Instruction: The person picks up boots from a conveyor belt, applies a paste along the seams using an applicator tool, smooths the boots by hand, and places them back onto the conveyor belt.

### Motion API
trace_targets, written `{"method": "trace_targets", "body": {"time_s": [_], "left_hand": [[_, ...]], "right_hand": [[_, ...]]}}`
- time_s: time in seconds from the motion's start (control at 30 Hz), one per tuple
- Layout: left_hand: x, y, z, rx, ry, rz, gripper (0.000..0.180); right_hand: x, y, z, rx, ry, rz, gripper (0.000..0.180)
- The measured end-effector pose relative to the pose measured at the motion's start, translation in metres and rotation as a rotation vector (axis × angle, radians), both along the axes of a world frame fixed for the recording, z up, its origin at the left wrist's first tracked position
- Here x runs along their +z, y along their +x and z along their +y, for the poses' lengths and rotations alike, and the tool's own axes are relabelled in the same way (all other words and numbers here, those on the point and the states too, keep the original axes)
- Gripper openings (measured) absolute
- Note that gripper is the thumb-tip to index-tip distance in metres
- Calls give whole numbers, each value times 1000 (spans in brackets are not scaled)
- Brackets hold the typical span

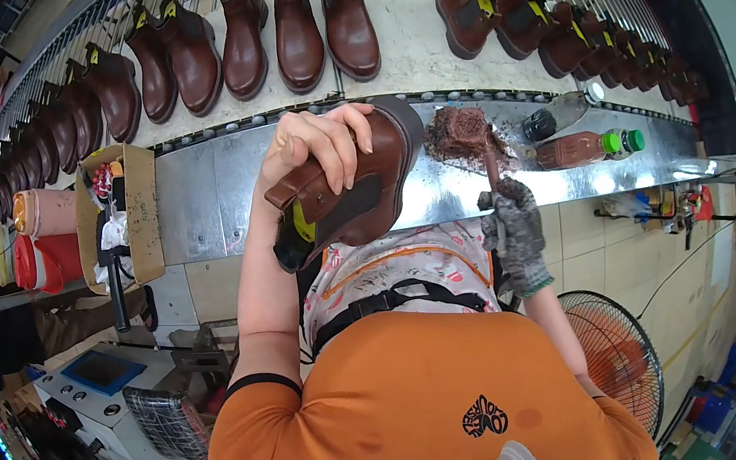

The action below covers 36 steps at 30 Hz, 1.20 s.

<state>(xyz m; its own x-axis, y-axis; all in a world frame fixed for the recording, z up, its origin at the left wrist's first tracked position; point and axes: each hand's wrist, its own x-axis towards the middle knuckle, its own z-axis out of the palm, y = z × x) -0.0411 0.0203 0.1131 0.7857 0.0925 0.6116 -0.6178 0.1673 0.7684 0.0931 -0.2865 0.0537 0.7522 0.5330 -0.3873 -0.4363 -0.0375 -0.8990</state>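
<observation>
The left hand (314, 148) holds a brown boot (352, 185) up above the shiny metal counter (203, 197). Its fingers (340, 154) wrap tight around the heel, and the sole faces away. The right hand (514, 228), in a grey glove, grips the handle of a brush (463, 134), whose bristles sit just beside the boot's toe.

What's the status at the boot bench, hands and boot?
Left hand grips brown boot, sole away from the person. Gloved right hand holds brush beside it. Two bottles lie near brush.
</observation>
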Motion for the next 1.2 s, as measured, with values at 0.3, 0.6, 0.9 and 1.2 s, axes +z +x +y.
{"method": "trace_targets", "body": {"time_s": [0.3, 0.6, 0.9, 1.2], "left_hand": [[5, 2, -10, -10, -12, 36, 64], [6, 1, -15, -11, -43, 38, 63], [8, 1, -18, -3, -37, 52, 63], [7, 1, -15, -11, -41, 61, 63]], "right_hand": [[137, 11, 27, 807, -200, -1003, 58], [156, -1, 39, 958, -205, -1098, 50], [162, 3, 46, 929, -64, -1078, 51], [160, 8, 49, 903, -129, -1042, 85]]}}
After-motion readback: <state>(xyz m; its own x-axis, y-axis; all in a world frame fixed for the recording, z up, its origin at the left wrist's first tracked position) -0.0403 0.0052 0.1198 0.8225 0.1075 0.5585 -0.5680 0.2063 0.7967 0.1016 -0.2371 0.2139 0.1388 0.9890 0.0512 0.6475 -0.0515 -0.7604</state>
